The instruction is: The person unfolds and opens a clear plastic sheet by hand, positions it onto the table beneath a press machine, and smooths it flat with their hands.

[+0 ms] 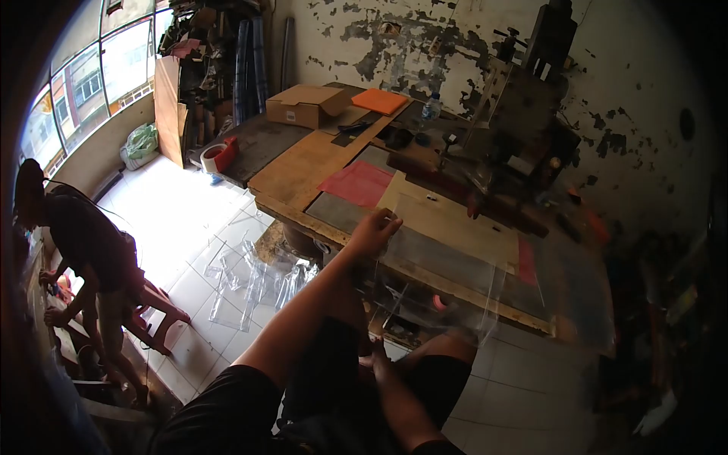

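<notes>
My left hand (pixel 374 231) reaches out over the table's front edge, its fingers pinched at the left edge of a clear plastic sheet (pixel 444 254). The sheet lies over a pale yellowish board (pixel 462 224), and its near part hangs past the wooden edge. Beneath the board, a red sheet (pixel 356 182) sticks out on the left. Low between my thighs rests my right hand (pixel 371 353), in shadow; its fingers are too dark to make out. A dark press-like machine (pixel 516 114) stands behind the board.
On the worktable (pixel 292 171) are a cardboard box (pixel 303 105), an orange stack (pixel 379 100), a tape roll (pixel 218 155) and a plastic bottle (pixel 431 108). Clear plastic pieces (pixel 246 284) lie on the tiled floor. Another person (pixel 87 239) bends over work at left, beside a red stool (pixel 159 315).
</notes>
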The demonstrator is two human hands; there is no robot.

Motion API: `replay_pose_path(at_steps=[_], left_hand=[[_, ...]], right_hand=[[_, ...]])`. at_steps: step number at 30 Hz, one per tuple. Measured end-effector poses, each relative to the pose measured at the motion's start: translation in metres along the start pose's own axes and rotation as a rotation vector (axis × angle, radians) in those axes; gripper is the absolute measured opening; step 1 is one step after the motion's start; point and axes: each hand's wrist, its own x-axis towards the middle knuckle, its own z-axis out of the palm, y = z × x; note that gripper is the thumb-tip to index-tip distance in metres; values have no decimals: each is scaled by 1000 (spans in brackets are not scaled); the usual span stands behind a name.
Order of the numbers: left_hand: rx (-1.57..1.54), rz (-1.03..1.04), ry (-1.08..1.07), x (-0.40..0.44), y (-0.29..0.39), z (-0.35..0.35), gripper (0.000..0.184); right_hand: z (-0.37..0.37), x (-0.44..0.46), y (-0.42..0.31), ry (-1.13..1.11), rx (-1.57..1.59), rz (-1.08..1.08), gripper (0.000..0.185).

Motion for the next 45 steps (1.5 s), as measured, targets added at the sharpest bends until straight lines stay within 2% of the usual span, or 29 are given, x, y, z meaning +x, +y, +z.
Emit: replay_pose_path(at_steps=[1, 3, 4, 6, 7, 9, 11, 13, 15, 16, 18, 20, 21, 23, 24, 26, 27, 29, 31, 32, 33, 34, 36, 39, 41, 42, 43, 45], left_hand=[[3, 3, -1, -1, -5, 2, 41], [102, 147, 92, 3, -5, 4, 40], [101, 152, 94, 5, -1, 3, 40], [-23, -73, -2, -8, 23, -3, 40], [-28, -77, -5, -8, 17, 0, 40], [-62, -25, 11, -2, 7, 3, 41], [-46, -18, 12, 0, 2, 4, 40], [-31, -17, 11, -1, 1, 3, 39], [-32, 118, 29, -2, 0, 4, 36], [-32, 113, 28, -3, 0, 4, 36], [-54, 99, 3, -6, 6, 2, 36], [-57, 65, 8, -7, 11, 1, 36], [-57, 34, 10, -8, 13, 1, 36], [-73, 28, 11, -10, 17, 1, 36], [-84, 28, 22, -10, 18, 1, 36], [-119, 29, 39, -10, 17, 2, 36], [-151, 31, 62, -10, 16, 3, 36], [-246, 43, 53, -3, -2, 3, 37], [-343, 51, 40, -4, -4, -1, 37], [-509, -8, 11, -9, 9, -7, 36], [-674, -68, -21, -12, 16, -7, 36], [-742, -105, 81, -15, 15, 1, 35], [-789, -98, 61, -36, 26, 5, 34], [-879, -156, 79, -82, 31, 10, 36], [-1319, -347, 38, -118, 15, 8, 56], [-1314, -354, 29, -129, 9, 4, 56], [-1414, -245, -226, -139, 6, -2, 67], [-1493, -147, -484, -157, 7, -7, 78]], right_hand=[[-3, 9, 0, -49, 42, 14, 92], [17, 4, -7, -130, 91, 38, 86], [34, -14, -15, -77, 15, 17, 83], [58, -56, -32, -100, 11, 58, 81], [59, -65, -37, -128, 10, 100, 80], [54, -59, -44, -124, 7, 65, 76], [49, -57, -45, -197, -115, -91, 79], [20, -26, -43, -158, -144, -112, 76], [19, -35, -41, -115, -168, -134, 73], [25, -58, -36, -86, -516, -315, 69], [38, -79, -35, -54, -861, -493, 66], [39, -86, -41, 41, -949, -584, 62], [48, -110, -45, 49, -942, -581, 62], [98, -216, -52, 95, -1364, -654, 65], [96, -239, -52, 103, -1359, -654, 65], [92, -276, -55, -94, -1444, -580, 65], [88, -298, -60, -86, -1443, -581, 65], [73, -336, -75, -298, -1228, -556, 66], [48, -348, -91, -194, -960, -639, 62], [53, -366, -98, -136, -893, -669, 73], [52, -370, -103, -124, -891, -672, 73], [50, -374, -106, -102, -844, -781, 81], [58, -380, -108, -47, -766, -950, 98], [70, -376, -105, -126, -557, -1029, 95], [78, -376, -103, -147, -425, -1042, 94], [85, -382, -104, -106, -371, -1144, 96], [89, -385, -104, -65, -316, -1243, 97], [96, -399, -107, -62, -305, -1342, 97]])
